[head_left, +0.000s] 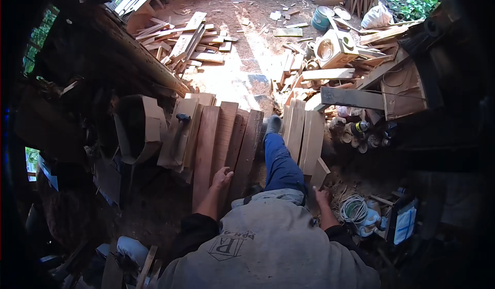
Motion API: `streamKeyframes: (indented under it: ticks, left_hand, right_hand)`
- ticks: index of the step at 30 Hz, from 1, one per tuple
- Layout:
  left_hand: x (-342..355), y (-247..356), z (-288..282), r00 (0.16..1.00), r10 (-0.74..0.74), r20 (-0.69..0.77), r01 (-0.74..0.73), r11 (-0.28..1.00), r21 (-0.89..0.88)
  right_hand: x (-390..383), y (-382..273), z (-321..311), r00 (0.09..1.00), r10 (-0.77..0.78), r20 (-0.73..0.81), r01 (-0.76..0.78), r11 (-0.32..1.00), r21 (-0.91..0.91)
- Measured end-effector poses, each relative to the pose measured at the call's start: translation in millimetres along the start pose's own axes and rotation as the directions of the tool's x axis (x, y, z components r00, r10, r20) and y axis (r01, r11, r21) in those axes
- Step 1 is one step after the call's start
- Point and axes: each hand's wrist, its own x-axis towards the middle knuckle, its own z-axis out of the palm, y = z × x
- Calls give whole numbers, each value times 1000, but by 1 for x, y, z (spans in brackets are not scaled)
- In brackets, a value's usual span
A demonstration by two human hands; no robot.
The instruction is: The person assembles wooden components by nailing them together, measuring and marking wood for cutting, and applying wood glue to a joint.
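Observation:
My left hand (223, 177) hangs over long brown boards (206, 152) lying side by side, its fingers loosely bent and apart. Nothing shows in it, and whether it touches the wood I cannot tell. Low beside my right hip is my right hand (323, 196), fingers loosely extended, with no held thing visible. Just beyond that hand lies a short wood offcut (320, 172). Paler boards (311, 142) lie further ahead of it. Between the two groups of boards my leg in blue trousers (281, 162) is stretched forward.
A hammer (181, 121) rests on boards beside an open cardboard box (138, 129) on the left. Wood scraps (193, 41) are heaped ahead on the left, with more offcuts (330, 74) on the right. A blue-green bucket (322, 18) stands far right; coiled cable (353, 209) lies nearer.

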Motion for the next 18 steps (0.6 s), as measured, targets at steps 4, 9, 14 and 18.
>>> streamKeyframes:
  ticks: [4,9,14,18]
  left_hand:
    - [38,-39,-17,950,-257,178,164,894,416]
    - [102,35,-88,967,-235,104,185,918,352]
    - [225,221,-159,976,-80,-204,42,982,-183]
    - [290,318,-184,945,107,-308,-128,990,-51]
  right_hand:
    - [87,-60,-16,991,115,-61,-115,993,5]
    - [224,-132,-44,988,-129,-81,148,938,314]
    - [360,-204,-61,987,-106,-122,155,836,527]
    - [400,-266,-78,997,-69,-45,82,819,568]
